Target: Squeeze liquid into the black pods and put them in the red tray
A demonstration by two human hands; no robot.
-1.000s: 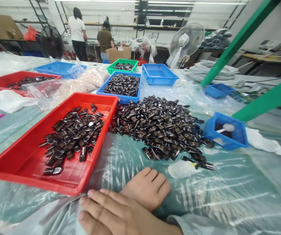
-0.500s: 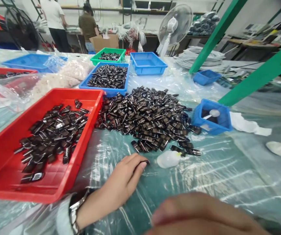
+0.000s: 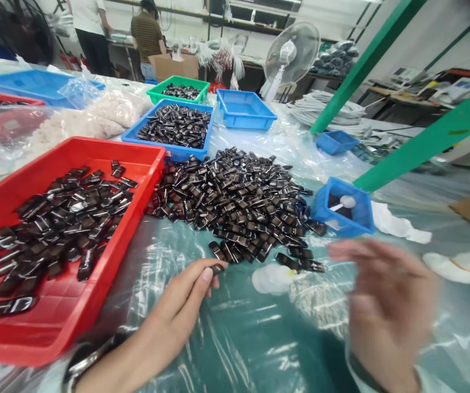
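My left hand (image 3: 189,289) is closed, pinching a small black plastic piece (image 3: 217,268) between thumb and fingers, just in front of a heap of glossy black plastic pieces (image 3: 238,196). Most of that piece is covered by the fingers. Blurred by motion, my right hand (image 3: 386,305) is raised over the table at the right, below a small blue bin (image 3: 343,218). Its fingers are too smeared to read. Between the hands lies a small translucent white bottle (image 3: 273,278) with a yellowish tip, close to the heap's front edge.
A red tray (image 3: 66,327) with similar black pieces stands at left. Behind the heap are a filled blue tray (image 3: 126,135), a green tray (image 3: 153,97) and another blue tray (image 3: 247,117). Green posts (image 3: 423,134) slant across the right. Two people stand far back.
My right hand has risen from the bottom edge and moved up and right, towards the small blue bin. My left hand still pinches the black piece. The whole view has shifted somewhat.
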